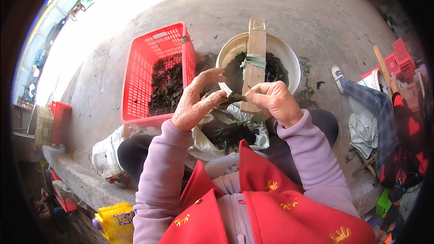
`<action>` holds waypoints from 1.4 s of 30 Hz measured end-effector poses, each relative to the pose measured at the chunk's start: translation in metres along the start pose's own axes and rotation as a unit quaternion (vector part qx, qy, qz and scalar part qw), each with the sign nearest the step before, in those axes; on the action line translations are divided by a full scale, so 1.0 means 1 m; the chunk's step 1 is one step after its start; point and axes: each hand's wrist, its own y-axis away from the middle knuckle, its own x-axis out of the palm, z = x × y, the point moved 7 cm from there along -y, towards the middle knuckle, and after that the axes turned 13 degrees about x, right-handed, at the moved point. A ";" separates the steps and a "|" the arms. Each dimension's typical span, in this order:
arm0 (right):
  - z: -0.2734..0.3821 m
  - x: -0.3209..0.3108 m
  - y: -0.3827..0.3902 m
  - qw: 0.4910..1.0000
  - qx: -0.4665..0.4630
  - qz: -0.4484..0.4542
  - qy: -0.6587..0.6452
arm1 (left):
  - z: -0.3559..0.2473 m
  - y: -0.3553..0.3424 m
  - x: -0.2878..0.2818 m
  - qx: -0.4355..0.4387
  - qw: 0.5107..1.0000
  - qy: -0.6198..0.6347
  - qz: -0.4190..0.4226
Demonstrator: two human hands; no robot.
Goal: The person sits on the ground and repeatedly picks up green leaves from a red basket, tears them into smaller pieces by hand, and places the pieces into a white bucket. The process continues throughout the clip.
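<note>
Dark strip in right hand

Open-fronted workshop, concrete floor, red plastic crate, basin of dark leaves

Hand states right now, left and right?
Left hand: open, fingers and thumb apart; thumb contact with the strip unclear.
Right hand: closed, pinching the dark green seaweed-like strip between thumb and fingers.
</note>
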 end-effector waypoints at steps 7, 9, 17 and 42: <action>0.027 -0.020 -0.011 0.989 -0.070 0.027 0.124 | 0.021 -0.018 0.039 -0.127 0.981 0.074 0.124; 0.025 -0.037 -0.022 0.978 -0.029 0.006 0.207 | 0.032 -0.020 0.034 -0.159 0.977 0.086 0.110; 0.037 -0.087 -0.082 0.963 -0.043 -0.073 0.255 | 0.078 -0.081 -0.005 -0.122 0.989 -0.068 0.052; 0.073 -0.041 -0.009 0.993 -0.043 -0.016 -0.111 | 0.035 -0.049 0.098 0.043 0.991 -0.039 0.122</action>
